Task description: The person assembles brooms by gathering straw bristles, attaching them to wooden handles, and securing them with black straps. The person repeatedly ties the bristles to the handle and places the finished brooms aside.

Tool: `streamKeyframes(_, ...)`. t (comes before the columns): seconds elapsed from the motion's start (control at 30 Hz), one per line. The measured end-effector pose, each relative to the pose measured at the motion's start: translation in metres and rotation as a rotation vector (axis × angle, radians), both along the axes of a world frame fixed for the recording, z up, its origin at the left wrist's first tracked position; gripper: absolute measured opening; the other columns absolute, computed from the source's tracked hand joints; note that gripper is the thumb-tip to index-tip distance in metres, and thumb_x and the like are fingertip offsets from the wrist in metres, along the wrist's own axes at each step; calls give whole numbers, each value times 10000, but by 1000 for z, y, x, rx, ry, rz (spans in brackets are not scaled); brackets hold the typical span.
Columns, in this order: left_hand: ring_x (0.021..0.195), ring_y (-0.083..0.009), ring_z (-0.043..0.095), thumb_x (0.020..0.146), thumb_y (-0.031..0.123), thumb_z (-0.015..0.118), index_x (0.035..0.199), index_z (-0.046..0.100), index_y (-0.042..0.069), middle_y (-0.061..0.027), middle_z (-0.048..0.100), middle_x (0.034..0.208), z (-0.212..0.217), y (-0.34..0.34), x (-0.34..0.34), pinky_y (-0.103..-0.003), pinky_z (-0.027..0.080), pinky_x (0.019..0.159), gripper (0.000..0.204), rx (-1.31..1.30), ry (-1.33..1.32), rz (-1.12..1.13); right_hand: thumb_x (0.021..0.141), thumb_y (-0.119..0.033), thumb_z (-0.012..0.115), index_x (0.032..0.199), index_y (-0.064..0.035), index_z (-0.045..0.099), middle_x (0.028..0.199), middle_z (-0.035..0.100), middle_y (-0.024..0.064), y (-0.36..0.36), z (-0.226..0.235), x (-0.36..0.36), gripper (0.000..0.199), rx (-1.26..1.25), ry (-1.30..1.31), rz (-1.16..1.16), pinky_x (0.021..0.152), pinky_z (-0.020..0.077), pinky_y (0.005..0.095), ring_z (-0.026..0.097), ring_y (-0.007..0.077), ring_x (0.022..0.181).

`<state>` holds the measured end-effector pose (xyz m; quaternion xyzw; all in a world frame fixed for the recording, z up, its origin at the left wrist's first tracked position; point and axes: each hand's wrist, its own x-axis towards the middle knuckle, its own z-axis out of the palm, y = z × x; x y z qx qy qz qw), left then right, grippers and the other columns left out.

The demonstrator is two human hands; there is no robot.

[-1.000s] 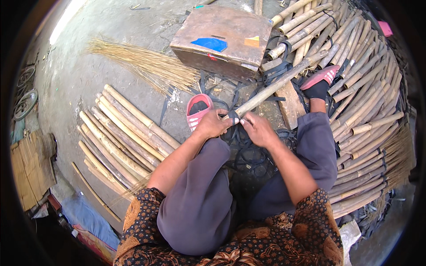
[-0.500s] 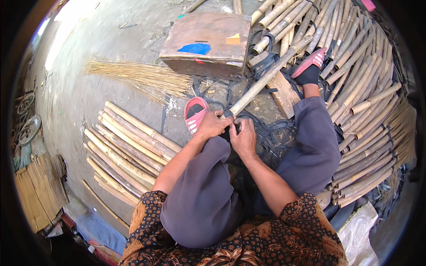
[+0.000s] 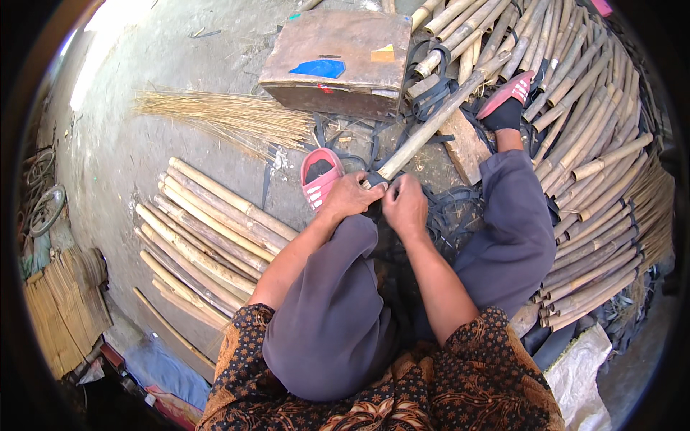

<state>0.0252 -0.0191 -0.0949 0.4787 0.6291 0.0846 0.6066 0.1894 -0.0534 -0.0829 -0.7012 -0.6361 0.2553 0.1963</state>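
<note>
A long bamboo pole lies slantwise in front of the seated person, its long axis running from the near end at the hands up and away to the right, where the far end reaches into the heap of bamboo canes. The near end points down toward the person's lap, and a band of dark material wraps that end. Along its middle the pole passes just right of the wooden box and crosses over a flat wooden block that lies beside it.

The left hand is curled closed around the pole's near end, fingers wrapped over the dark band, thumb side toward the pole. The right hand sits just right of the left one, touching it, its fingers bent down onto the same wrapped end; whether it pinches the band itself or only presses on the pole is hidden by the knuckles.

Left of the pole's near end, a pink sandal lies empty on the concrete floor, close to the left hand. A second pink sandal is on the foot stretched out to the right of the pole. A row of cut bamboo lengths lies well left of the pole, and a sheaf of thin straw-coloured sticks lies left of the box.
</note>
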Motion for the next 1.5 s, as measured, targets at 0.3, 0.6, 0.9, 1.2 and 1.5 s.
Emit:
streamKeyframes(0.3, 689, -143, 692, 1017, 565, 605, 1254, 677, 11, -80, 713, 936, 3, 28, -5, -318, 550, 599, 607, -229, -254, 41, 974, -172, 680, 1164, -53, 618, 1026, 632, 168, 12, 20, 60, 233, -214, 146, 299, 780, 529, 475, 668, 389, 915)
streamKeyframes(0.6, 868, -384, 707, 946, 401, 701, 1233, 684, 26, -233, 726, 955, 85, 51, -25, -450, 537, 787, 472, 366, 187, -268, 941, -133, 699, 1254, -28, 601, 1219, 606, 227, 29, 82, 145, 344, 108, -83, 112, 976, 499, 491, 606, 431, 1133)
streamKeyframes(0.9, 1055, -445, 689, 898, 356, 738, 1288, 695, 78, -232, 732, 1110, 322, 17, -41, -491, 547, 899, 481, 730, 369, -604, 803, -390, 860, 1526, -174, 490, 1513, 514, 127, 68, 211, 286, 841, 788, -772, -92, 1270, 195, 613, 430, 338, 1469)
streamKeyframes(1.2, 964, -129, 678, 1071, 271, 641, 1266, 702, 22, -82, 740, 1009, 412, -20, -30, -296, 545, 896, 322, 1231, -373, 211, 883, -232, 739, 874, -14, 602, 861, 608, 195, -30, 195, 357, 258, 742, -543, -142, 814, 436, 499, 582, 433, 887)
streamKeyframes(1.5, 911, -147, 680, 1043, 430, 657, 1259, 630, -16, -80, 698, 1080, 377, 13, -8, -313, 583, 804, 495, 485, -85, 55, 801, -185, 827, 926, 12, 598, 892, 614, 222, -94, 172, 347, 327, 436, -52, -509, 824, 478, 513, 585, 474, 926)
